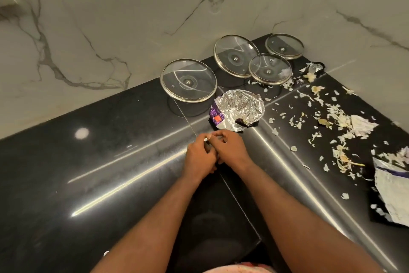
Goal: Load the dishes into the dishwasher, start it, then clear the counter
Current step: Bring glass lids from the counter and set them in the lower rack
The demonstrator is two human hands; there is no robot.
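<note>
Where left hand (199,157) meets right hand (232,148), left fingers (200,142) pinch white scrap (206,139) — right's curled, hold unclear — foil wrapper (239,106) beyond.

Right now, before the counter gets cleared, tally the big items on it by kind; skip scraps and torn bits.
Glass lids: 4
Large foil wrappers: 2
Total: 6

open counter (77,173) on the left; foil wrapper (240,106), glass lids (188,80) and peel scraps (338,115) ahead and right
</note>
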